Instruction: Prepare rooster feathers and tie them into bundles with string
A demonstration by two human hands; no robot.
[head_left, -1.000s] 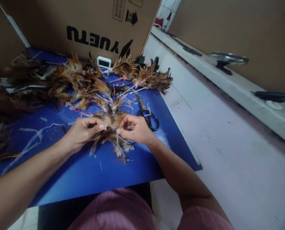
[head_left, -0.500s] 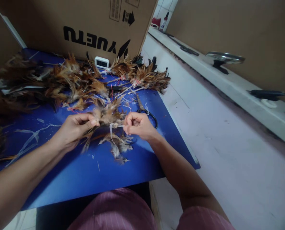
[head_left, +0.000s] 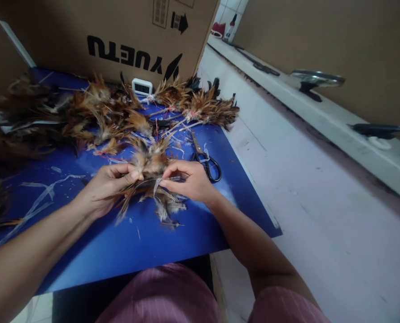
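My left hand (head_left: 114, 181) is closed on a bundle of brown feathers (head_left: 151, 162), thumb and forefinger pinching it from the left. My right hand (head_left: 188, 181) pinches a thin translucent plastic strip (head_left: 157, 185) at the bundle's right side. Below the hands, loose grey-brown feathers (head_left: 168, 207) lie on the blue tabletop (head_left: 146, 255). Just behind my right hand rest black-handled scissors (head_left: 213, 169), blades pointing away. The base of the bundle is partly hidden by my right fingers.
Heaps of brown feathers (head_left: 95, 107) cover the back left. Finished-looking feather bunches (head_left: 206, 107) lie at the back right by a small white digital clock (head_left: 142, 87). A cardboard box (head_left: 135, 27) stands behind. Plastic strips (head_left: 46, 193) lie at left; a white wall ledge (head_left: 337, 112) runs right.
My right hand has shifted left, from the stick end at the bundle's right to the plastic strip. My left hand has moved slightly right, still gripping the feathers.
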